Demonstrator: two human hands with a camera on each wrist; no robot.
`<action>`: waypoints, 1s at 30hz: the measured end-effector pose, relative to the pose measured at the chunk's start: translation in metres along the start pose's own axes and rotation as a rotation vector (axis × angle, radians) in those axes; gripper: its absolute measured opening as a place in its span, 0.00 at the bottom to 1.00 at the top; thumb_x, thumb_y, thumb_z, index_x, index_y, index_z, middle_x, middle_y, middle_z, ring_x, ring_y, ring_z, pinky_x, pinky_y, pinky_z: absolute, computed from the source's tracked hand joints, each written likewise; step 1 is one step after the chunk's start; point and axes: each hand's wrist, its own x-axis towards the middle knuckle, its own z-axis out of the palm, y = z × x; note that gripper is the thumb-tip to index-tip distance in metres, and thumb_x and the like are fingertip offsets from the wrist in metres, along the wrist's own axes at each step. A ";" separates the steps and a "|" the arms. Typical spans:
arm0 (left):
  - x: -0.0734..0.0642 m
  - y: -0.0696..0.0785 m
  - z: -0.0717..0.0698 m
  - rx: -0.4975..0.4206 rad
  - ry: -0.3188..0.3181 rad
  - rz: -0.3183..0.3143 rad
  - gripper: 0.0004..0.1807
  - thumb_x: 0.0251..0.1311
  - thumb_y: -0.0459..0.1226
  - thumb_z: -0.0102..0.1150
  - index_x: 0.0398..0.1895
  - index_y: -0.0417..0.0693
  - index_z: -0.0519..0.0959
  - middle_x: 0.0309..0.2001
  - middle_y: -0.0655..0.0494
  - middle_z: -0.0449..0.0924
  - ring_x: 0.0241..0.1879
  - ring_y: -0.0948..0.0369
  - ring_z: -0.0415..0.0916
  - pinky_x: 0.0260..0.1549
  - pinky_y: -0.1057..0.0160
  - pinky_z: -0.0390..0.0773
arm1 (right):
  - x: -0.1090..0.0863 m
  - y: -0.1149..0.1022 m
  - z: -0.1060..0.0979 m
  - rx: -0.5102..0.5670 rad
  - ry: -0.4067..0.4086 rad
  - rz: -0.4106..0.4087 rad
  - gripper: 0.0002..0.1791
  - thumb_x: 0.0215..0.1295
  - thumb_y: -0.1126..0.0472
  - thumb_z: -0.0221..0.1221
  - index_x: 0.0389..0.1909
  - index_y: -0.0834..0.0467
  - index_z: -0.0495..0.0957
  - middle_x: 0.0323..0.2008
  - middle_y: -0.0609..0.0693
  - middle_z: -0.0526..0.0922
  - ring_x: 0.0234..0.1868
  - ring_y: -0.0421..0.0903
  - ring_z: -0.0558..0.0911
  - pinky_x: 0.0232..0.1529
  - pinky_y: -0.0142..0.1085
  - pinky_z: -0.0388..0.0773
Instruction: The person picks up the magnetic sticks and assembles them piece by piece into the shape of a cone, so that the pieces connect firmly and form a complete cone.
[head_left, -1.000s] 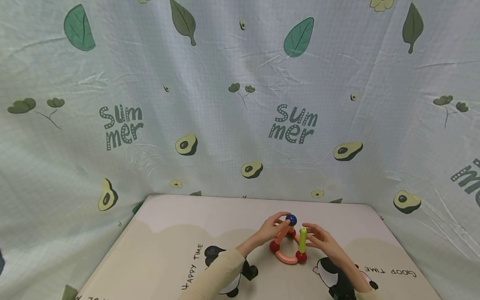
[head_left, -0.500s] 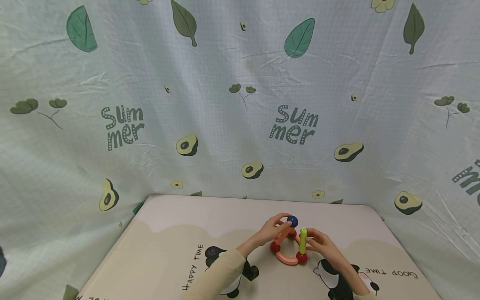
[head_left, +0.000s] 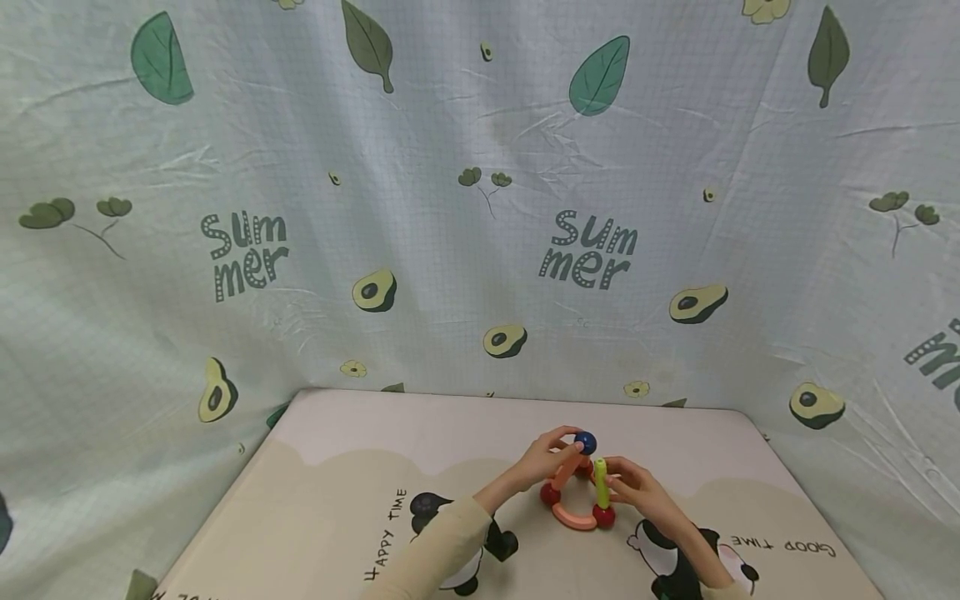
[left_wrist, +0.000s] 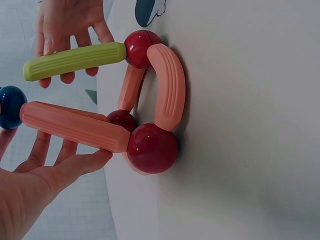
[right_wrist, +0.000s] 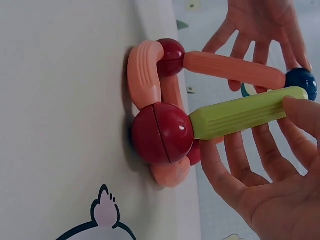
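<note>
A magnetic ball-and-rod frame stands on the table: orange curved rods [head_left: 573, 519] join red balls [head_left: 551, 495] in a ring. Two straight orange rods [left_wrist: 75, 127] slant up from the ring and meet at a blue ball [head_left: 586, 442]. My left hand [head_left: 538, 461] holds that blue ball between thumb and fingers. From the near right red ball [right_wrist: 162, 133] rises a lime-green rod [right_wrist: 247, 113], its top leaning toward the blue ball but apart from it. My right hand [head_left: 641, 487] grips this rod, thumb near its upper end and fingertips along its far side.
The pale table mat [head_left: 337, 467] carries printed pandas and lettering. Behind it hangs a cloth [head_left: 450, 250] with leaf and avocado prints. The table's far edge [head_left: 487, 395] runs close to this cloth.
My right hand has closed in on the green rod and tipped its top to the left, toward the blue ball. The left hand stays on the blue ball almost unmoved.
</note>
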 end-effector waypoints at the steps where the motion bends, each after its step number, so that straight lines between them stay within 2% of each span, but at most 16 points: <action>1: 0.000 0.000 0.000 -0.002 0.001 -0.001 0.20 0.62 0.48 0.46 0.57 0.55 0.67 0.45 0.46 0.74 0.41 0.59 0.74 0.33 0.57 0.79 | 0.000 0.000 0.000 -0.004 0.001 0.001 0.25 0.66 0.59 0.46 0.59 0.70 0.58 0.53 0.74 0.64 0.44 0.31 0.77 0.45 0.43 0.76; 14: 0.001 0.001 0.003 -0.001 0.020 0.022 0.17 0.62 0.43 0.47 0.55 0.54 0.69 0.44 0.45 0.75 0.40 0.56 0.74 0.32 0.55 0.78 | 0.006 0.003 -0.001 -0.029 0.000 0.001 0.25 0.66 0.57 0.46 0.57 0.70 0.60 0.52 0.73 0.66 0.42 0.31 0.77 0.43 0.42 0.77; 21: 0.000 0.001 0.006 0.025 0.021 0.036 0.17 0.63 0.41 0.46 0.55 0.50 0.69 0.45 0.43 0.74 0.40 0.54 0.74 0.33 0.55 0.78 | 0.007 0.002 -0.002 -0.045 -0.007 0.004 0.25 0.66 0.57 0.46 0.57 0.70 0.60 0.52 0.72 0.66 0.46 0.42 0.78 0.43 0.44 0.77; 27: -0.001 0.003 0.003 0.013 0.011 0.035 0.17 0.62 0.42 0.47 0.54 0.52 0.70 0.45 0.45 0.75 0.41 0.55 0.74 0.32 0.56 0.77 | 0.009 0.001 -0.001 -0.061 -0.008 0.006 0.23 0.66 0.57 0.46 0.56 0.69 0.61 0.51 0.70 0.67 0.46 0.44 0.78 0.42 0.45 0.77; 30: -0.002 0.003 0.002 0.007 -0.005 0.031 0.17 0.62 0.43 0.48 0.54 0.53 0.70 0.45 0.45 0.75 0.40 0.57 0.74 0.31 0.57 0.78 | 0.010 0.001 -0.001 -0.076 -0.018 -0.004 0.23 0.67 0.57 0.46 0.56 0.70 0.61 0.52 0.71 0.67 0.48 0.49 0.77 0.42 0.45 0.77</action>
